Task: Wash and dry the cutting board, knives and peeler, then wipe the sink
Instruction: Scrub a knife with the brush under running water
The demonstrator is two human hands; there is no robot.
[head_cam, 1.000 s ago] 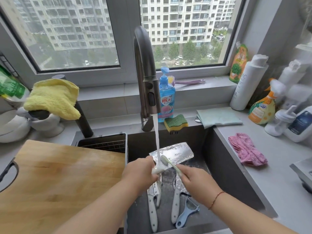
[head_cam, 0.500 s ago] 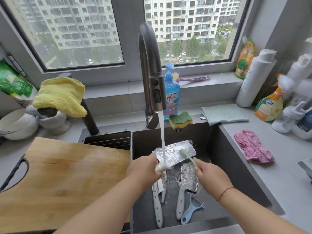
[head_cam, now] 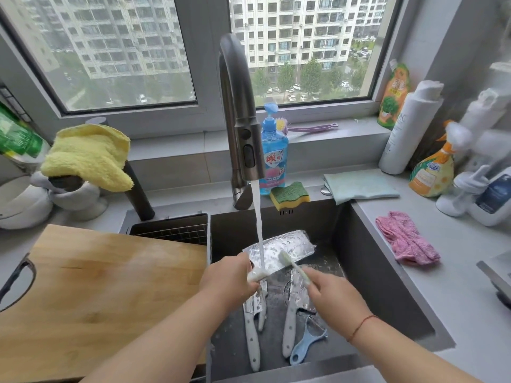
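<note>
Here we hold a cleaver (head_cam: 287,248) over the dark sink (head_cam: 387,286), its broad wet blade lying nearly flat under the stream of water (head_cam: 258,225) that falls from the tall faucet (head_cam: 237,117). Our left hand (head_cam: 228,280) has its fingers curled round the cleaver's white handle, whose end shows just beside the knuckles where the water lands. Our right hand (head_cam: 330,293) pinches the stem of a small pale green brush (head_cam: 290,262), and the brush head rests on the blade.

Below our hands, on the sink floor, lie more knives: two white-handled knives (head_cam: 253,341) side by side on the left, and another white-handled cleaver (head_cam: 290,330) to their right, its blade partly hidden under our right hand. A light blue peeler (head_cam: 305,345) lies just beside that handle, near the front wall of the sink.

The wooden cutting board (head_cam: 96,294) sits to the left, covering the counter and part of a wire basket (head_cam: 171,230) at the sink's left side.

Behind the faucet stands a blue dish soap bottle (head_cam: 273,156), with a yellow and green sponge (head_cam: 289,194) at the sink's back rim. A pale green cloth (head_cam: 359,185) lies folded on the counter to the right, and a pink cloth (head_cam: 406,239) lies nearer us, well apart from the sink edge. A yellow towel (head_cam: 88,156) is draped over something at the left.
</note>
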